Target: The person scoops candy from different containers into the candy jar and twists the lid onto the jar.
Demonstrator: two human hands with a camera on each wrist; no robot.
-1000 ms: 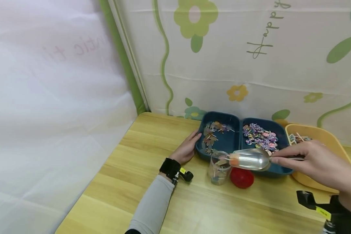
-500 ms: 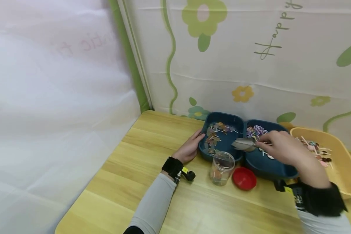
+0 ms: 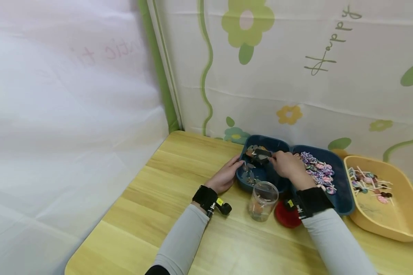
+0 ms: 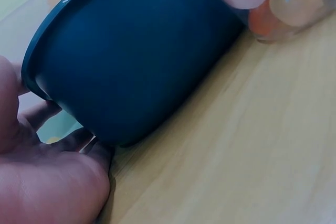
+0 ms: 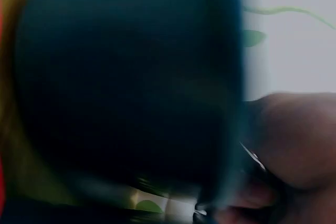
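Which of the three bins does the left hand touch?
The left blue bin, at the end of the row: the left hand holds its edge. That hand touches neither the middle blue bin nor the yellow bin.

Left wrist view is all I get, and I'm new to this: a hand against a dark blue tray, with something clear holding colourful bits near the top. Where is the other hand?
Observer: The right hand is holding a scoop at the heap of small pieces in that same dark blue tray.

Visitor: And what sits beside the clear thing?

Observer: Just to the right of that clear jar, a round red piece lies on the table; part of it is hidden in the head view.
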